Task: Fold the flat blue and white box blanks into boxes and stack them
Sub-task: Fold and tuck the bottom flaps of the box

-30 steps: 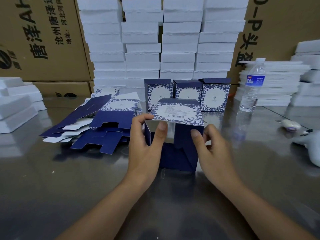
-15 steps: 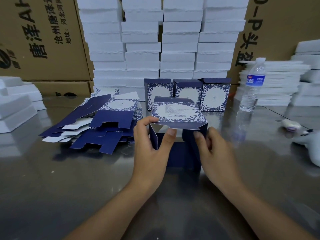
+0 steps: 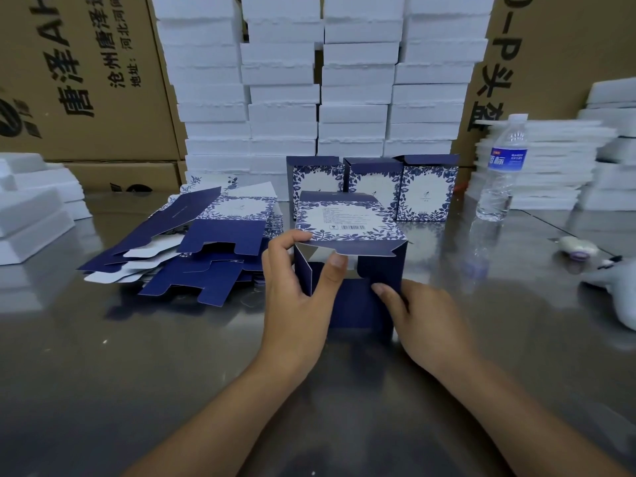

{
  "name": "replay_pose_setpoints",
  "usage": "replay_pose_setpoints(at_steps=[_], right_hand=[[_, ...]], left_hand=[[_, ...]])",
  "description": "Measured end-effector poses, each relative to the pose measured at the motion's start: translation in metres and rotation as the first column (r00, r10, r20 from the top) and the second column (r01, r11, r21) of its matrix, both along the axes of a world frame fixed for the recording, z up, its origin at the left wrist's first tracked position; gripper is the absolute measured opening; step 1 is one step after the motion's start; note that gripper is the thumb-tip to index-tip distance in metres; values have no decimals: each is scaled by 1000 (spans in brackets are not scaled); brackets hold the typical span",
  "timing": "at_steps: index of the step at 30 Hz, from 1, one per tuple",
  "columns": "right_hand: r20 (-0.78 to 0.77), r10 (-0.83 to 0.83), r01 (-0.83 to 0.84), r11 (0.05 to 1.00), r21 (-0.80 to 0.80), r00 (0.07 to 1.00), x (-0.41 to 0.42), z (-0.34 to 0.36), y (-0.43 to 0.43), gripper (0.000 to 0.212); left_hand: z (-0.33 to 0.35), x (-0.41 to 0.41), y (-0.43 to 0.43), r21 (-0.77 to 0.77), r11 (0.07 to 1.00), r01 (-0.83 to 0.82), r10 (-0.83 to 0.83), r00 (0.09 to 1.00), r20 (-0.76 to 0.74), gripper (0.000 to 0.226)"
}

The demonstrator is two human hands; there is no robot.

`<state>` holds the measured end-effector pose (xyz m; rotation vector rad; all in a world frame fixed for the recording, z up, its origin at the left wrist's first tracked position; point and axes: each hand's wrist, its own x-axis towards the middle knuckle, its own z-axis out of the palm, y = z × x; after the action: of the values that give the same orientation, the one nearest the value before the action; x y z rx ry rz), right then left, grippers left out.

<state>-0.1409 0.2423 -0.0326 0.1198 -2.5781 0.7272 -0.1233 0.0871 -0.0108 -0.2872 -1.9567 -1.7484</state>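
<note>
Pinching the near edge of a half-folded box (image 3: pixel 347 220), the left hand (image 3: pixel 296 290) has its forefinger hooked over the front left corner of the printed top panel, while its thumb presses up against the dark blue tuck flap below that edge. The remaining fingers curl loosely beneath. The right hand (image 3: pixel 425 313) grips the same box low on its right side: one digit lies flat on the near navy panel and the others bend round the right wall, their tips hidden. The box stands on the reflective metal surface (image 3: pixel 103 373), centre, its barcode panel facing up and its front open.

Just to its left lies a loose pile of flat blanks (image 3: pixel 206 251), blue sides and white sides mixed. Behind it three finished boxes (image 3: pixel 426 189) stand side by side in a row. A water bottle (image 3: pixel 499 173) stands upright to the right. White foam blocks (image 3: pixel 320 80) are stacked high at the back, between brown cardboard cartons (image 3: pixel 86 80).
</note>
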Motion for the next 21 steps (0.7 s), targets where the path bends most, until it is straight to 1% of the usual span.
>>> replay_pose_setpoints(at_steps=[2,4,8,11,13,16,19,21], right_hand=[[8,4,-4,1000,-14,1000,1,2,0,36],[31,1,-2,1000,9,1000,3,4,-1,38],[106,-55,35,982,183,993,5,6,-1,43],[133,-99,59,960,272,986,5,8,-1,46],[157,-110,53,943,328,982,5,7,-1,44],[176,-113,46,937,346,978,5,6,0,40],[141,-110,54,934,354,984,4,5,0,40],[127,-77,28,936,350,989,5,4,0,40]], left_hand=[[0,-1,0,0,1000,0,0,1000,4,46],[0,-1,0,7,1000,-6,6,1000,5,43],[0,-3,-2,41,999,1,-1,1000,-2,35],[0,-4,-2,50,999,9,-8,1000,-7,39],[-1,-5,-2,58,998,7,-6,1000,-13,42],[-1,-6,-2,74,997,14,-12,1000,-28,41],[-2,-8,-3,85,996,24,-21,999,-32,33],[-3,-9,-4,89,996,16,-13,999,-38,34]])
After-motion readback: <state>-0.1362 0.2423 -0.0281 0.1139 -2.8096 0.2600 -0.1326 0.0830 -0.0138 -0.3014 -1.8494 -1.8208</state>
